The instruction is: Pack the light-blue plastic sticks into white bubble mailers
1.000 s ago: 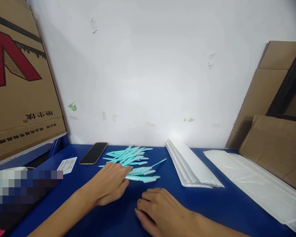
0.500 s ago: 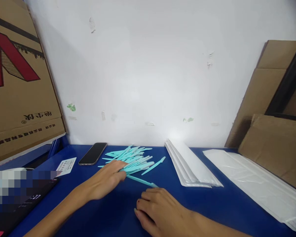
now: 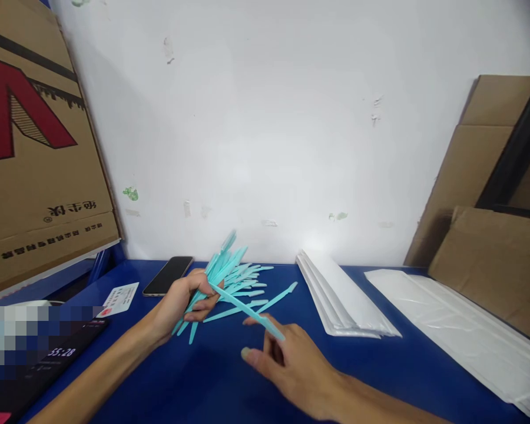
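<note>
1. Inside your left hand (image 3: 180,299): gripped bundle of turquoise sticks (image 3: 223,268); one splayed stick (image 3: 247,311) points at your right hand (image 3: 298,365).
2. Your right hand: open, thumb apart; can't tell if it touches that stick.
3. Step looks like bunching; next move calls for firm left grip, splayed stick squared up.
4. Just beyond your left hand: loose pile (image 3: 249,275) on table (image 3: 203,383).
5. Right of both hands: stacked white packets (image 3: 353,294), contents hidden.

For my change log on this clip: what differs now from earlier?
The left hand has gathered a bunch of turquoise sticks and raised it from the pile. The right hand has partly opened at the end of one stick slanting from the left hand; contact is unclear. Phone and white envelopes stayed put.
</note>
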The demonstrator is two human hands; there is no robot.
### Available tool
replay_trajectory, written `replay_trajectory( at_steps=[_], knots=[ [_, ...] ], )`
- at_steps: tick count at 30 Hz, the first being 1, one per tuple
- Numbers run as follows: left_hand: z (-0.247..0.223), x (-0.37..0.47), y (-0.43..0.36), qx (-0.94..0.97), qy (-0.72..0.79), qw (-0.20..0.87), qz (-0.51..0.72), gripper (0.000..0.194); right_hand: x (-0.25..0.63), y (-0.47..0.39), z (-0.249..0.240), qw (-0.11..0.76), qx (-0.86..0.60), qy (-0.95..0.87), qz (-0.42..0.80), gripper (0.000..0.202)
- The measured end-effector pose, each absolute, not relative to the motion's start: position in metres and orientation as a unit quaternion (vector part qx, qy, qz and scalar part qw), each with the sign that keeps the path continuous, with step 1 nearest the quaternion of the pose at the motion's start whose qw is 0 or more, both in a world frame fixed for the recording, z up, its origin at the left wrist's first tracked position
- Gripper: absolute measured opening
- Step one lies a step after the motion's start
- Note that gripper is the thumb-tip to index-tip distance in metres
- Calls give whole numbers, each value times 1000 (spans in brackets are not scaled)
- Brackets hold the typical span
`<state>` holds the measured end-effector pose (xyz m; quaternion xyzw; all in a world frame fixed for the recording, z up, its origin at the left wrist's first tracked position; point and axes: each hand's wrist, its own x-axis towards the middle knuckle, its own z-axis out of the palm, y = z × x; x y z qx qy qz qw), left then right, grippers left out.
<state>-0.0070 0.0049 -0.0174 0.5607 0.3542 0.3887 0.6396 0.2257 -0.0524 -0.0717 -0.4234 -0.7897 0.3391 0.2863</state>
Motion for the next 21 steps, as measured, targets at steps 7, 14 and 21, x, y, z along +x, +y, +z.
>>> replay_trajectory(
  at_steps=[7, 14, 21],
  knots=[
    [-26, 0, 4, 516, 351, 684, 377, 15, 224, -33, -74, 416, -356, -614, 568, 45],
    [-32, 4, 3, 522, 336, 702, 349, 18, 234, -26, -50, 485, -427, -614, 453, 41],
    [-28, 11, -7, 543, 350, 688, 331, 35, 247, -31, -8, 520, -464, -630, 343, 42]
  ],
)
